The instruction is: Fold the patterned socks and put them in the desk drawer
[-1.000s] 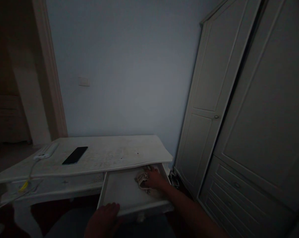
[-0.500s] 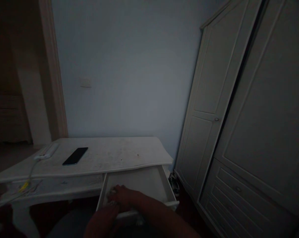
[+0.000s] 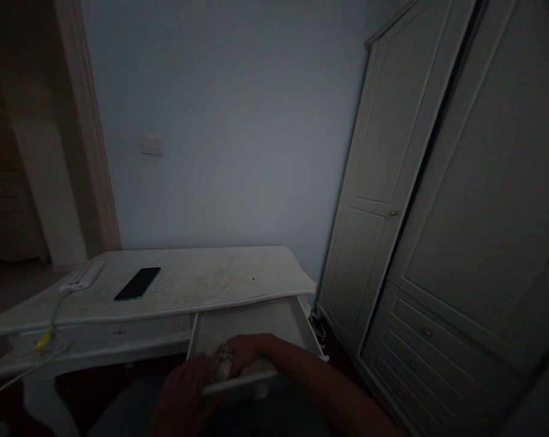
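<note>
A white desk (image 3: pixel 201 285) stands against the wall with its right drawer (image 3: pixel 260 321) pulled out. My right hand (image 3: pixel 244 353) reaches across the drawer's front part, fingers curled around a small pale crumpled cloth (image 3: pixel 223 358). My left hand (image 3: pixel 181 391) rests on the drawer's front edge near the lower left corner, close beside the right hand; its fingers are dim and partly hidden. The room is very dark.
A black phone (image 3: pixel 138 283) lies on the desk top. A white power strip (image 3: pixel 80 276) with a cable sits at the desk's left end. A tall white wardrobe (image 3: pixel 438 212) fills the right side. A doorway opens at the left.
My right hand has carried the cloth from the drawer's back right corner to its front left, next to my left hand. The left hand stayed on the drawer front.
</note>
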Demonstrator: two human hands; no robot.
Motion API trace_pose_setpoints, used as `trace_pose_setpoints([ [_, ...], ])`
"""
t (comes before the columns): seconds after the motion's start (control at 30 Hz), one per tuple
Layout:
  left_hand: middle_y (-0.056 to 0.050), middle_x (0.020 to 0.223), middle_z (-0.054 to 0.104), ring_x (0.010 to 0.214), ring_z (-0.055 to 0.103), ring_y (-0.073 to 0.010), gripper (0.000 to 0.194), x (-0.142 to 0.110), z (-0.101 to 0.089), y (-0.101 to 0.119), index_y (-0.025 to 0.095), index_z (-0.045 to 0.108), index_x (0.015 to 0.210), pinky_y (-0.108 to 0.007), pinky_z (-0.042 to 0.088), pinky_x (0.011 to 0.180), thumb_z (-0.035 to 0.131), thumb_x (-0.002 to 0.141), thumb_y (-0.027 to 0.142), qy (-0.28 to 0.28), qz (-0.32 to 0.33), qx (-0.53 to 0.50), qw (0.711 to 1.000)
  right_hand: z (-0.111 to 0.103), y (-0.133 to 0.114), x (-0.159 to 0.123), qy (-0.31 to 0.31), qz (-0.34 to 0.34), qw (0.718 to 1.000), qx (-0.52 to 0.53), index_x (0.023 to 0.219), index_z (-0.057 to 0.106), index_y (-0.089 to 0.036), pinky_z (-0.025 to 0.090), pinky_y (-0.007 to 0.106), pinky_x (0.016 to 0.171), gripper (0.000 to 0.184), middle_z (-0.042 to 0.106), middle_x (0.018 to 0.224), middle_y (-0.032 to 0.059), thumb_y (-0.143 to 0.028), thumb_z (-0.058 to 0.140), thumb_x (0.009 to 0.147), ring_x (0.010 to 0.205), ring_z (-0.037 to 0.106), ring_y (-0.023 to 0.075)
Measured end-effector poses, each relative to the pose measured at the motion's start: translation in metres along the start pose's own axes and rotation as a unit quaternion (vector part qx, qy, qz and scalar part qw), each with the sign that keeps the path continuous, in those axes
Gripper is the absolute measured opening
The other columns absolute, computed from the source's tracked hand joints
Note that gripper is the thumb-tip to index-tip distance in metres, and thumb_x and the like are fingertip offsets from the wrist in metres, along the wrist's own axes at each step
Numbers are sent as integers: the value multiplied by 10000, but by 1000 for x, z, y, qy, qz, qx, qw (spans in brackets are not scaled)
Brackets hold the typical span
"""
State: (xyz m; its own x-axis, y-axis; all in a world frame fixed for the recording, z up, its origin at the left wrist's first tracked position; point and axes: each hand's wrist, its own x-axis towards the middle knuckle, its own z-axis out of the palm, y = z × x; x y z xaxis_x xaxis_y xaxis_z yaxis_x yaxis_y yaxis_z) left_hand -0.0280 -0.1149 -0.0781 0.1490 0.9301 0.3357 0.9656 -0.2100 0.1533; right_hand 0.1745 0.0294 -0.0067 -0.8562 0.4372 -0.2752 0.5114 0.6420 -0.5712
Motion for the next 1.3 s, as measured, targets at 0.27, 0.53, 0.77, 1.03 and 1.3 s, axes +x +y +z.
trace_pose_setpoints([
  [0.27, -206, 1763, 243, 1616, 259, -376, 944, 4, 6, -2, 171, 320, 1619, -510, 332, 1273, 718, 777, 331, 50, -49, -72, 995, -48, 36, -139, -11, 106, 990, 87, 1140, 805, -211, 570, 304, 928, 482, 808, 1136, 2, -287, 872, 669, 1097, 746, 279],
  [0.53, -243, 1696, 376, 1320, 672, -338, 1139, -3, -16, -7, 151, -214, 1665, -419, 570, 976, 592, 900, 400, -117, -125, -127, 977, 0, -45, -22, 74, -110, 991, -7, 1287, 697, -222, 503, 324, 1022, 572, 758, 1270, 29, -217, 815, 728, 1136, 715, 272],
  [0.77, -296, 1724, 248, 1002, 804, -364, 927, -8, -26, 3, 170, 56, 1713, -461, 604, 822, 522, 933, 349, -123, -133, -50, 982, -14, -57, -61, 80, -124, 979, -139, 1417, 624, -286, 478, 403, 1054, 736, 699, 1343, 63, -241, 851, 718, 1248, 629, 338],
  [1.03, -298, 1757, 89, 1092, 765, -380, 1014, -7, -14, 14, 100, -31, 1701, -552, 567, 954, 535, 928, 434, -111, -137, -34, 984, -29, -29, -185, 92, 40, 981, -164, 1349, 696, -358, 535, 406, 882, 714, 669, 1207, 78, -437, 887, 666, 1039, 680, 334],
  [1.3, -307, 1614, 472, 1021, 790, -347, 916, -5, -39, 8, 69, -40, 1693, -481, 573, 868, 445, 946, 282, -205, -148, -65, 965, 14, -99, -62, 149, -119, 930, -315, 1418, 587, -374, 568, 384, 715, 650, 671, 1254, 92, -403, 789, 802, 969, 697, 331],
])
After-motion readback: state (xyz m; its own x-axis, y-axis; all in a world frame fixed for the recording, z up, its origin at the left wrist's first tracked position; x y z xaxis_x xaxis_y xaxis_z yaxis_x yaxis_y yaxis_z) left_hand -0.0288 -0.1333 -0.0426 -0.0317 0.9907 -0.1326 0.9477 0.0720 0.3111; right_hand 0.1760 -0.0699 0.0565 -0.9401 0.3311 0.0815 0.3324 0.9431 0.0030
